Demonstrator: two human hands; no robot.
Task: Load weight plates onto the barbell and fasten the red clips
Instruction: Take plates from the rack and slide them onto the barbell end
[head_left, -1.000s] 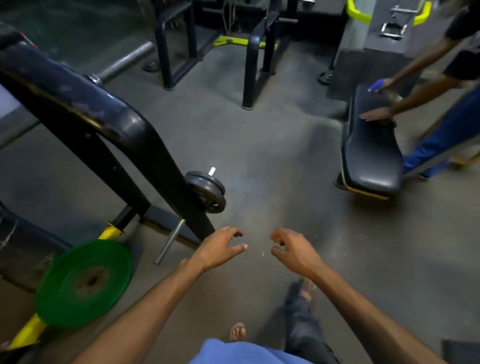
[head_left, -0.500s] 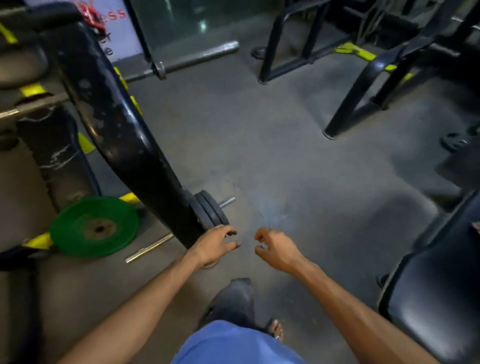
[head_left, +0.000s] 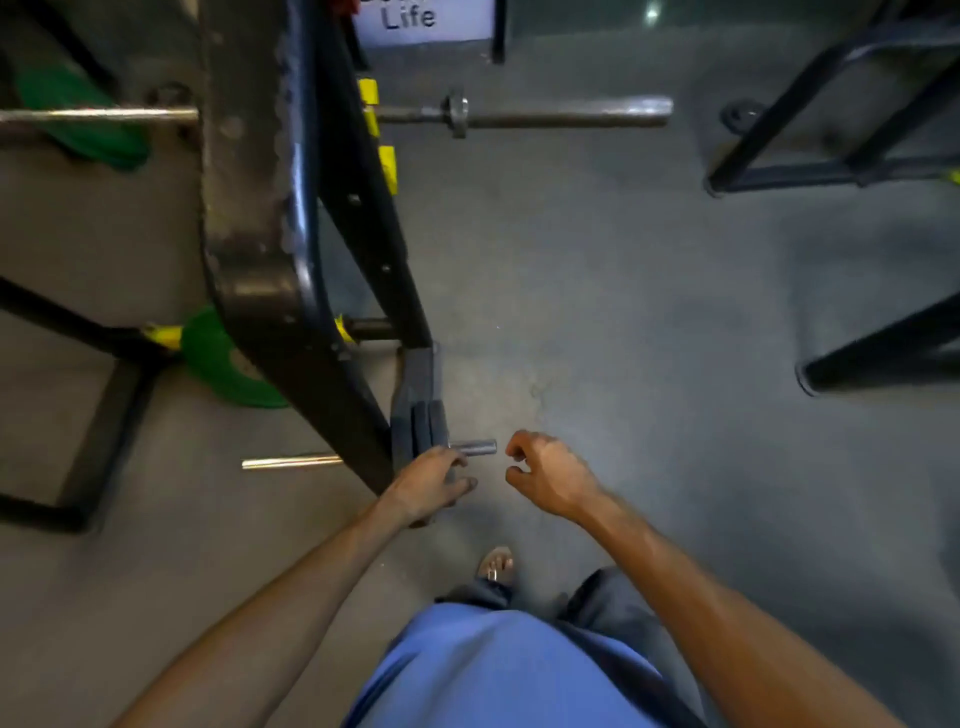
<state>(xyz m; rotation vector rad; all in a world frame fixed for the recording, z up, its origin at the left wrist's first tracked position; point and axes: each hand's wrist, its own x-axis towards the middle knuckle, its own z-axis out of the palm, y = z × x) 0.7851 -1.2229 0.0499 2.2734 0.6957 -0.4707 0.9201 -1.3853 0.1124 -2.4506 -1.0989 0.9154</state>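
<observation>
My left hand (head_left: 431, 486) gripped the black plates (head_left: 418, 426) on the peg (head_left: 475, 446); my right hand (head_left: 550, 480) hovered beside, loosely curled, empty.

The long grey metal barbell (head_left: 566, 111) looks dull and worn. The thick black steel rack frame (head_left: 254, 208) is glossy, its paint chipped. The dark round weight plates (head_left: 421, 415) and the round green weight plate (head_left: 223, 364) are matt.

Plates (head_left: 421, 428) sit on a peg (head_left: 477, 446), rack (head_left: 249, 208) left, barbell (head_left: 545, 111) beyond.
</observation>
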